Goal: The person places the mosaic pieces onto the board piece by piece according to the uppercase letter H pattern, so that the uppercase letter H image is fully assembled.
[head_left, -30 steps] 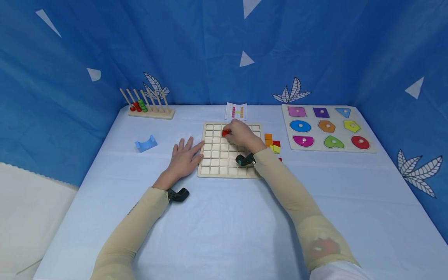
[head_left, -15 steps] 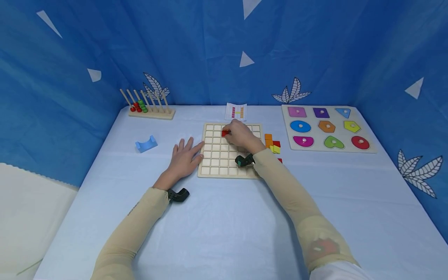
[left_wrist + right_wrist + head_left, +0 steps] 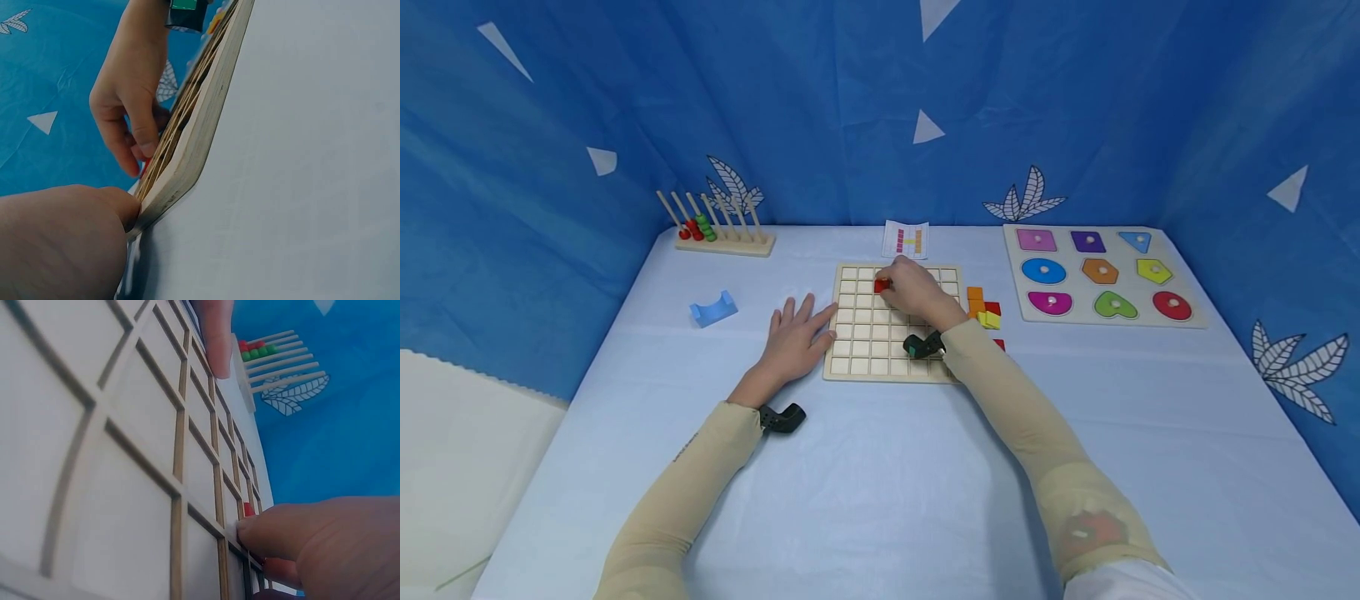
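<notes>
A wooden grid board (image 3: 861, 343) with square cells lies mid-table. My right hand (image 3: 916, 292) reaches over its far part and pinches a small red square tile (image 3: 881, 286) right at a cell in the second row from the back. In the right wrist view, the thumb (image 3: 275, 534) covers most of this red tile (image 3: 248, 509). My left hand (image 3: 794, 340) is spread out on the table, its straight fingers fanned. Its thumb and index finger touch the board's left edge. In the left wrist view, the thick side of the board (image 3: 199, 134) stands beside both hands.
Orange tiles (image 3: 975, 299), yellow tiles (image 3: 991, 320) and red ones lie right of the board. A printed pattern card (image 3: 891, 240) lies behind it. A bead rack (image 3: 722, 243) and blue curved block (image 3: 713, 309) are at left; a shape puzzle (image 3: 1075, 318) is at far right.
My right hand has shifted very slightly left with the red tile still pinched at the same cell. The left hand has stayed in place.
</notes>
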{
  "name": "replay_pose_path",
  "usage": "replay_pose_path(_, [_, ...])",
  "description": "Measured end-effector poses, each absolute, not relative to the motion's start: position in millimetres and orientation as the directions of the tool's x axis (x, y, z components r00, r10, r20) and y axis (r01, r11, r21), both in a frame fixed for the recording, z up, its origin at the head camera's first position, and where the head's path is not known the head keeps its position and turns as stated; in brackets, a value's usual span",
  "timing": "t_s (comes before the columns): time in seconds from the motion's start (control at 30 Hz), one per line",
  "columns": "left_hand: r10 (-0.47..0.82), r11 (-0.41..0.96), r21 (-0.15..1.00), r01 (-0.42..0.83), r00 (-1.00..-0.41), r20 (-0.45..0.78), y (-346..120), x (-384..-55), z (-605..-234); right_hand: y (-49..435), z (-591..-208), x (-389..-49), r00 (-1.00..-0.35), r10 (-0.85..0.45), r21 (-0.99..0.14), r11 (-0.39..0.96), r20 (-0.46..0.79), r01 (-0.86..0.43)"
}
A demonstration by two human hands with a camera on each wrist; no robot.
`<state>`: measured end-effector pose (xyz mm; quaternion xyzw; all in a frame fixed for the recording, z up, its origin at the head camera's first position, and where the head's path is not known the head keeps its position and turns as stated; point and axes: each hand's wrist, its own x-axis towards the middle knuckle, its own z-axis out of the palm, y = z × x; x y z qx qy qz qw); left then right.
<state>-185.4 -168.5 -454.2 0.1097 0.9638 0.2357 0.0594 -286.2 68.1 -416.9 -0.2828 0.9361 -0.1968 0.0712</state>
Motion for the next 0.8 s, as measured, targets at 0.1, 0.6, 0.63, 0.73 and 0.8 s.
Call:
replay_pose_path(0.1, [0.239, 0.865, 0.468, 0.184, -0.969, -0.061, -168.6, -185.4, -454.7, 68.0, -416.3, -285.9, -0.83, -0.557, -0.409, 0.763, -0.02, -0.501])
replay_pose_path(0.6, [0.241, 0.868, 0.459, 0.187, -0.969, -0.06, -168.0, -185.2, -453.4, 116.2, -398.2, -268.2, -0.843, -0.538, -0.402, 0.774, -0.012, -0.489])
replay_pose_path(0.63, [0.239, 0.868, 0.46, 0.185, -0.969, -0.062, -168.0, -185.3, -453.1, 122.8, -397.2, -266.1, -0.848, -0.529, -0.398, 0.781, -0.012, -0.481])
replay_pose_path(0.73, [0.236, 0.87, 0.457, 0.182, -0.97, -0.064, -167.9, -185.0, -452.2, 142.8, -394.3, -258.7, -0.869, -0.495, -0.4, 0.8, -0.019, -0.447])
replay_pose_path(0.8, [0.234, 0.871, 0.459, 0.179, -0.97, -0.067, -167.8, -184.8, -451.7, 156.1, -393.7, -253.4, -0.889, -0.457, -0.405, 0.82, -0.036, -0.405])
